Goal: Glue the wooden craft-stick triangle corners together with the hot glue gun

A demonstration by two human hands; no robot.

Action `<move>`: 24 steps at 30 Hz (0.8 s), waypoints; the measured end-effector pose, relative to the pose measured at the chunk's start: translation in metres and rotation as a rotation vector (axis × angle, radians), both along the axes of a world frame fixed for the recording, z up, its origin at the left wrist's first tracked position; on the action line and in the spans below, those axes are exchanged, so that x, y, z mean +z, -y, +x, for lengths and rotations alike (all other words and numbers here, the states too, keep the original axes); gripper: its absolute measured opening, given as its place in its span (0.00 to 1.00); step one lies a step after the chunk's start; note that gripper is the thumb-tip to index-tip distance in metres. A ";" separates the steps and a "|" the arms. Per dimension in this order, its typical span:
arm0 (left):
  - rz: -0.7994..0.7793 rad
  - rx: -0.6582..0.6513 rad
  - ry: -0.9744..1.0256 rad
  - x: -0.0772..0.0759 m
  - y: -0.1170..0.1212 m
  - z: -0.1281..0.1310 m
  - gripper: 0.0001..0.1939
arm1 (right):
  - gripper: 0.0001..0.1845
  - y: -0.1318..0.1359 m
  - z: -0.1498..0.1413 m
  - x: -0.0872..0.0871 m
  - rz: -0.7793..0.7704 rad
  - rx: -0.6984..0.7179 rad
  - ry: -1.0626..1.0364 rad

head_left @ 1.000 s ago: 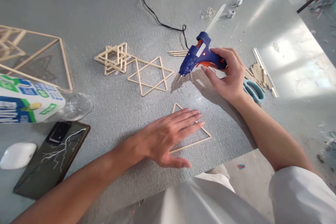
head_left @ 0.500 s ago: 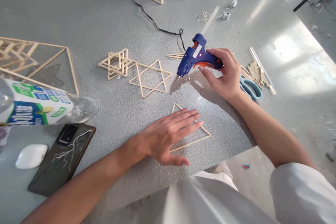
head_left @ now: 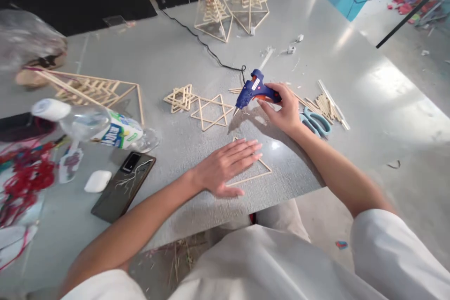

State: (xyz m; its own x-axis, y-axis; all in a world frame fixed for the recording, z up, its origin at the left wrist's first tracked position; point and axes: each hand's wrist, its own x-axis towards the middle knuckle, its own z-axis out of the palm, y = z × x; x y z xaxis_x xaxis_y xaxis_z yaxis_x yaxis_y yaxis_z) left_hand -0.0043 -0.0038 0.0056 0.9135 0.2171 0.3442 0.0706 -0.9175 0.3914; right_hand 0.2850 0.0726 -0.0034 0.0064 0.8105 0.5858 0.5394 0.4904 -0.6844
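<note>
My left hand (head_left: 228, 165) lies flat on a triangle of thin wooden sticks (head_left: 251, 179), fingers stretched out. It covers the triangle's left part; one tip and the right corner show. In my right hand (head_left: 284, 108) is a blue hot glue gun (head_left: 251, 90), gripped by its handle, a red light lit on its side. Its nozzle points down and left, just above the table, and a clear glue stick (head_left: 266, 57) juts from its back. A six-pointed stick star (head_left: 201, 115) lies left of the nozzle, beside a smaller stack of stick stars (head_left: 182, 98).
Light-blue scissors (head_left: 318, 122) and cut sticks (head_left: 326, 105) lie right of my right hand. Leftward are a plastic bottle (head_left: 121, 132), a phone (head_left: 123, 190), a white case (head_left: 98, 181) and a stick frame (head_left: 140, 103). Pyramid frames (head_left: 214, 9) stand behind the black cord (head_left: 207, 47).
The camera view has tilted up and shifted left, showing more of the table's back and left side. Both hands keep their places: left flat on the triangle, right holding the glue gun.
</note>
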 end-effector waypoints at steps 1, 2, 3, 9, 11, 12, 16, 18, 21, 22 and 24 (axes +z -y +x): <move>0.045 0.044 0.016 0.001 0.003 -0.004 0.48 | 0.31 0.001 -0.002 0.000 -0.035 0.010 -0.037; 0.080 0.097 0.024 0.002 0.006 -0.010 0.44 | 0.32 0.002 -0.003 0.001 -0.066 0.017 -0.075; 0.100 0.164 0.031 0.003 0.012 -0.017 0.40 | 0.33 0.003 -0.004 0.001 -0.090 0.023 -0.113; -0.196 1.056 0.277 0.006 0.091 -0.072 0.18 | 0.36 -0.002 -0.011 -0.007 -0.073 0.111 -0.300; -0.250 1.172 0.327 0.005 0.121 -0.081 0.17 | 0.38 -0.002 -0.015 -0.008 -0.092 0.168 -0.368; -0.277 1.199 0.344 0.004 0.133 -0.083 0.17 | 0.40 -0.002 -0.018 -0.007 -0.114 0.197 -0.401; -0.468 1.209 0.426 0.009 0.153 -0.080 0.20 | 0.40 0.004 -0.040 0.015 -0.226 0.348 -0.527; -0.553 1.171 0.495 0.019 0.141 -0.075 0.25 | 0.37 0.004 -0.058 0.036 -0.339 0.441 -0.603; -0.620 1.109 0.643 0.041 0.100 -0.065 0.30 | 0.30 0.000 -0.094 0.077 -0.579 0.519 -0.743; -0.634 1.087 0.695 0.050 0.082 -0.062 0.31 | 0.29 -0.002 -0.107 0.090 -0.606 0.533 -0.759; -0.675 1.040 0.783 0.066 0.045 -0.053 0.31 | 0.25 -0.006 -0.133 0.113 -0.621 0.559 -0.773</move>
State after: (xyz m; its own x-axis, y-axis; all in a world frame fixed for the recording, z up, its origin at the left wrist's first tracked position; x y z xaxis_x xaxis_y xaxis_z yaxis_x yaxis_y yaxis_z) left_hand -0.0570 -0.0484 0.0718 -0.1198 0.9644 0.2358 0.1431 -0.2182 0.9653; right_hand 0.1520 0.0787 0.1095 -0.2617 0.9620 0.0785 -0.3207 -0.0100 -0.9471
